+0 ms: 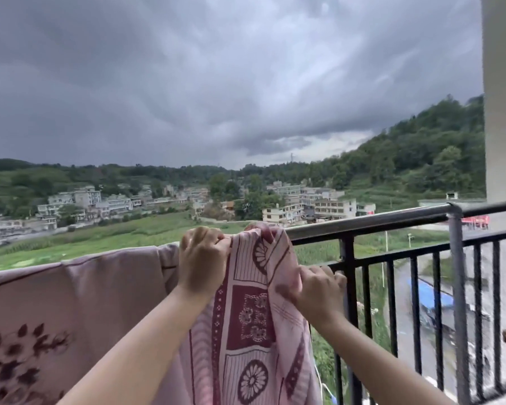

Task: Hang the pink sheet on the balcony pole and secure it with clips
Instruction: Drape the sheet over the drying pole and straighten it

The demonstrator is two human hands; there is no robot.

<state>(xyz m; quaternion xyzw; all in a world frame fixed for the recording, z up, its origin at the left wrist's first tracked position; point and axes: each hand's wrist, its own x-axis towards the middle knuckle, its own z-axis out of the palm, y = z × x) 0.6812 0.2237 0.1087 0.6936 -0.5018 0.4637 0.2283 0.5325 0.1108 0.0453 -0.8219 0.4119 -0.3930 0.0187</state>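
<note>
Pink sheet (pixel 254 317) is bunched over the balcony pole (pixel 371 222), not spread yet. Left hand (pixel 200 263) grip pinches its top edge, right hand (pixel 319 290) grip holds the side. No clips visible, so clipping's left.

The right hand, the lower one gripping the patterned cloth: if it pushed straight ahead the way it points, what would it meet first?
Probably the black railing bar just beyond its knuckles. The right hand, pinching the pink sheet, already looks very near it, though depth is hard to judge.
</note>
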